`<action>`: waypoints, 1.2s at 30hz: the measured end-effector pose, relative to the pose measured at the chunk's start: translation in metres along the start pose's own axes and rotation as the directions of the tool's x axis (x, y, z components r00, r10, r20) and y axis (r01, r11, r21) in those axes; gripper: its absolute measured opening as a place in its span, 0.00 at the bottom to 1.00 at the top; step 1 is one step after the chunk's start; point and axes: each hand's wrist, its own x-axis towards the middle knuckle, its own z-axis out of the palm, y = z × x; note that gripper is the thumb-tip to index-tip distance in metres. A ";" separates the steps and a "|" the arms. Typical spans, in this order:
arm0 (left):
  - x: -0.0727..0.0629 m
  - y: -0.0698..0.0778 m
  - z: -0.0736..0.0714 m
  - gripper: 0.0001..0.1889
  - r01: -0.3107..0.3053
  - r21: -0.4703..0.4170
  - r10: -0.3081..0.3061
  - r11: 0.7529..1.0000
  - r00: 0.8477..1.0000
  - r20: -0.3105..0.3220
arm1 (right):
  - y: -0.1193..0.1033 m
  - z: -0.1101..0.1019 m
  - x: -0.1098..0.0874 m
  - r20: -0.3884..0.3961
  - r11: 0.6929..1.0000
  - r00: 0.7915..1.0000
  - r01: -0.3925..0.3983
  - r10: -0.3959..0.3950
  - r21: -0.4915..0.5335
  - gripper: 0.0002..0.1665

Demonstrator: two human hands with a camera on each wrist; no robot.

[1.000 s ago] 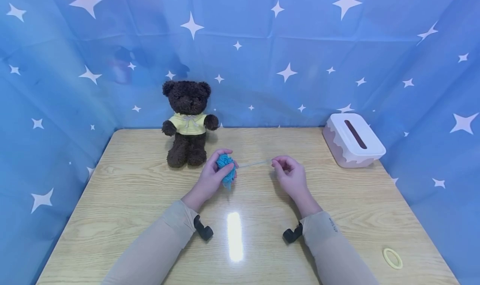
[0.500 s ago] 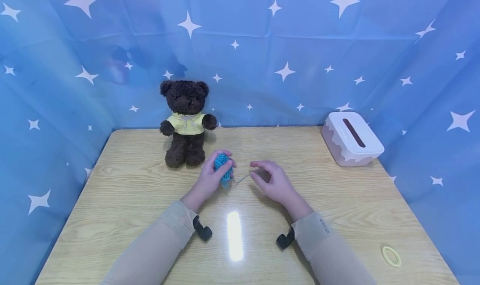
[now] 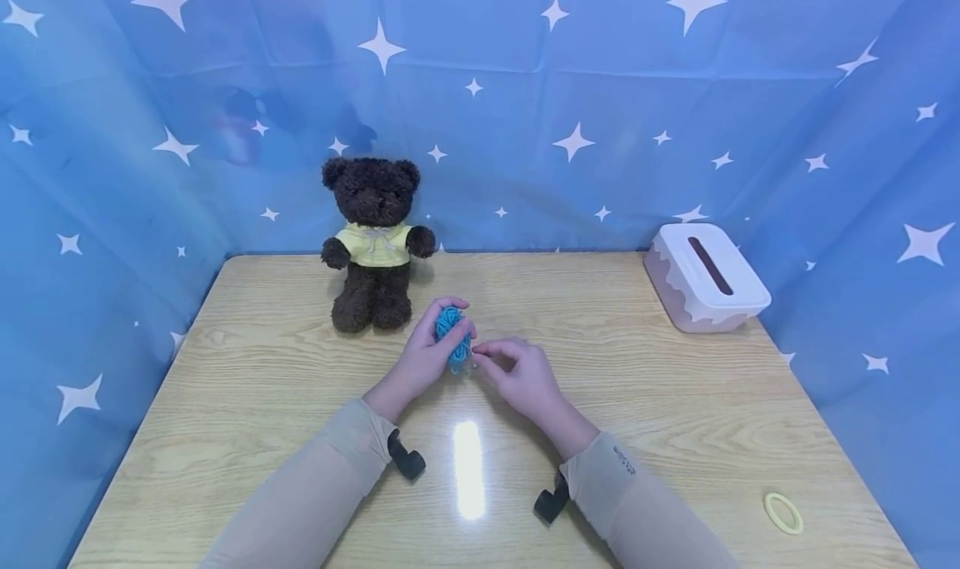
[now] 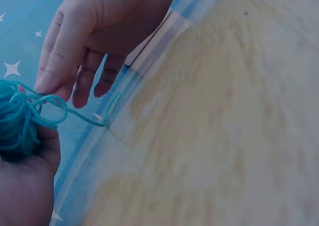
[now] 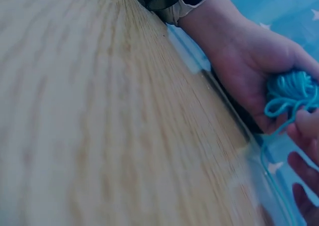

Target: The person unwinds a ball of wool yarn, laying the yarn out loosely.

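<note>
My left hand (image 3: 422, 358) grips a small ball of turquoise yarn (image 3: 452, 336), its thumb laid across the front. Close to the ball's right side is my right hand (image 3: 525, 379), thumb and index finger pinching the yarn strand. In the left wrist view, a loose loop (image 4: 56, 115) of yarn stands out from the ball by those fingertips, and a free tail (image 4: 94, 121) trails past them. The other right fingers (image 4: 105, 79) hang spread below the pinch. From the right wrist view, the ball nestles in the left palm (image 5: 244, 61) and the tail (image 5: 271, 178) runs downward.
A dark brown teddy bear (image 3: 372, 244) in a yellow hoodie stands at the back left of the wooden table (image 3: 262, 402). At the back right sits a white-lidded tissue box (image 3: 705, 277). A pale yellow ring (image 3: 783, 513) lies at the front right.
My right hand came left from a drawn-out strand, its fingers parted midway, and now pinches beside the ball. The stretched strand went slack. My left hand stays around the yarn.
</note>
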 end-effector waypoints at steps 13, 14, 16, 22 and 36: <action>0.000 -0.003 -0.001 0.22 -0.004 0.062 0.003 0.998 1.000 0.010 | 0.003 0.004 0.001 -0.048 0.992 0.993 0.107 -0.104 0.063 0.11; 0.000 -0.004 -0.001 0.23 -0.010 0.058 0.009 0.998 1.000 0.018 | 0.003 0.004 0.001 -0.060 0.991 0.992 0.118 -0.114 0.063 0.10; 0.000 -0.004 0.000 0.23 -0.022 0.053 0.021 0.998 0.999 0.026 | 0.003 0.004 0.001 -0.082 0.988 0.987 0.143 -0.138 0.059 0.08; 0.000 -0.004 0.001 0.22 -0.017 0.038 0.017 0.999 1.000 0.001 | 0.009 0.002 0.001 -0.113 0.984 0.980 0.170 -0.163 0.055 0.05; -0.005 0.002 0.002 0.13 0.017 -0.195 -0.002 0.981 0.997 0.078 | 0.011 -0.009 0.004 -0.208 0.980 0.970 0.153 -0.124 0.128 0.02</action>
